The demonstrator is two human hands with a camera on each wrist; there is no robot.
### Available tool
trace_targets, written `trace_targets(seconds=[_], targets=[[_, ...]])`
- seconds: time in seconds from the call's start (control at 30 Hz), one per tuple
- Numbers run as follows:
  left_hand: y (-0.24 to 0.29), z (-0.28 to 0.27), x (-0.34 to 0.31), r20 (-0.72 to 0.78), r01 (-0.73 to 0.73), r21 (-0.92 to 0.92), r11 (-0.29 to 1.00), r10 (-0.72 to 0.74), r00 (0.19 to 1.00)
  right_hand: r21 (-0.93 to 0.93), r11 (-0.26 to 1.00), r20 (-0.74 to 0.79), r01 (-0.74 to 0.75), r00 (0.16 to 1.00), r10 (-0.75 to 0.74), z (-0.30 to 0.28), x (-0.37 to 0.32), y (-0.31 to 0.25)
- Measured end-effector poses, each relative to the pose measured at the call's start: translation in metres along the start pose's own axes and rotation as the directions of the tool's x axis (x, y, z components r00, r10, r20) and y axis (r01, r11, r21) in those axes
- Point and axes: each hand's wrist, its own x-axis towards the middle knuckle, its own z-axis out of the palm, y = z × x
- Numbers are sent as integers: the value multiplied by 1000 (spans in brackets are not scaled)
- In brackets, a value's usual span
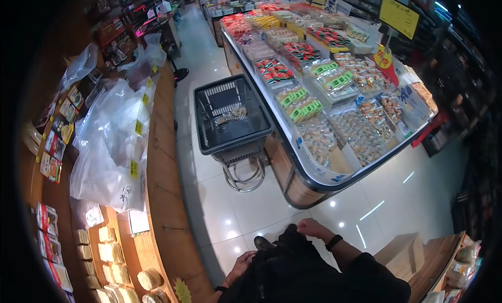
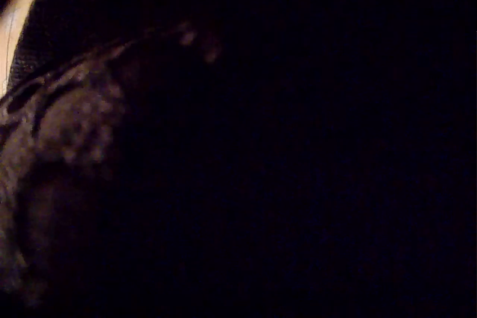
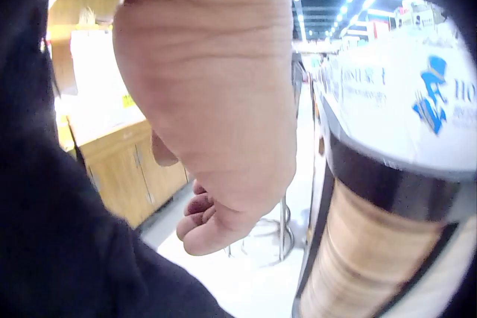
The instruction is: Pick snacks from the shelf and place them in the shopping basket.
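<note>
Just beside clothing, right hand

The left wrist view is so dark that the fingers of the left hand cannot be made out. Items in the basket are too small to tell; the right wrist view's edge cuts off the surface.

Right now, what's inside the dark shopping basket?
Some small items, too tiny to identify, lie in the shopping basket; anything beneath them is covered.
</note>
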Motion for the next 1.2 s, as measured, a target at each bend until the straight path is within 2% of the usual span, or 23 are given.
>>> trace_targets(seconds=[0.07, 0.13, 0.2, 0.23, 0.27, 0.33, 0.4, 0.53, 0.63, 0.77, 0.87, 0.9, 1.0, 1.1, 1.2], targets=[[0, -15, 0, -78, -6, 0, 1000, 6, 997, 188, 979, 10, 73, 997, -76, -15, 8, -51], [12, -26, -6, -146, -27, -1, 1000, 26, 989, 173, 961, 57, 217, 972, -230, -33, 30, -89], [21, -35, -9, -199, -55, -14, 998, 51, 979, 165, 936, 6, 312, 948, -317, -61, 37, -150], [27, -44, -10, -222, -78, -22, 997, 71, 973, 246, 909, 17, 336, 936, -351, -77, 42, -183], [30, -53, -11, -244, -101, -30, 994, 91, 966, 326, 876, 26, 356, 923, -385, -93, 48, -210], [33, -76, -6, -334, -142, -34, 989, 123, 935, 510, 729, -73, 456, 868, -492, -116, 68, -249], [51, -91, -2, -391, -208, -72, 976, 164, 906, 562, 703, -55, 435, 868, -493, -139, 106, -281], [110, -115, 5, -507, -379, -154, 913, 256, 823, 482, 721, -165, 498, 860, -483, -173, 203, -322], [156, -128, 21, -551, -480, -130, 867, 340, 762, 463, 757, -210, 461, 887, -411, -200, 281, -343], [224, -126, 51, -609, -511, -42, 858, 384, 694, 491, 785, -250, 378, 924, -289, -229, 391, -362], [276, -114, 76, -664, -513, 1, 858, 384, 642, 211, 895, -440, 394, 855, -273, -215, 499, -349], [288, -107, 84, -663, -519, 12, 855, 395, 636, 70, 957, -367, 282, 899, -238, -216, 519, -347], [327, -96, 104, -651, -535, 53, 843, 436, 622, -34, 999, -238, 33, 970, -40, -189, 605, -303], [351, -86, 117, -647, -527, 63, 848, 437, 625, -216, 974, -339, -66, 941, -12, -179, 590, -316], [359, -84, 127, -671, -495, 16, 869, 376, 639, -281, 934, -203, -222, 965, 168, -166, 604, -312]])
